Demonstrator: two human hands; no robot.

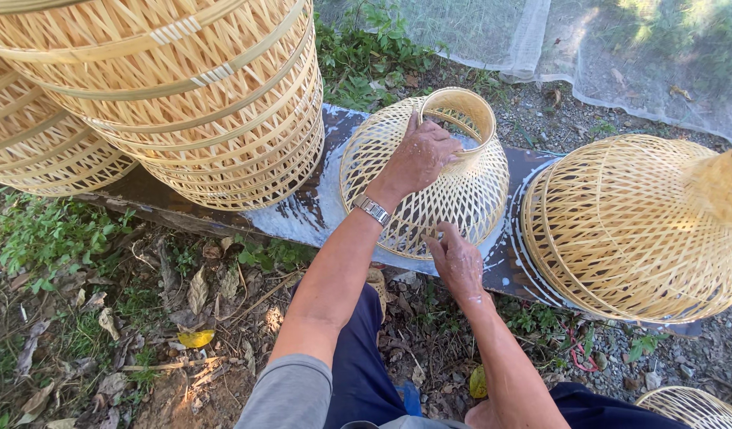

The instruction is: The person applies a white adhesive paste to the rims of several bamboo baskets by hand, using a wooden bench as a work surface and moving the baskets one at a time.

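My left arm reaches out long, and my left hand (pixel 420 156) sits on top of the woven bamboo basket (pixel 425 179). My fingers curl over the round neck of it and hold on. There is a metal watch (pixel 373 210) on that wrist. My right hand (pixel 456 262) is lower, with its fingers spread flat, pressing on the basket's bottom edge. The basket is pale yellow, shaped like a bell, with lots of little holes in the weave. It stands on a wet, shiny board (pixel 302 214). A tall stack of baskets (pixel 183 95) is on the left. One big basket (pixel 636 230) lies tipped on the right. A white net (pixel 541 40) hangs behind, over grass and stones.
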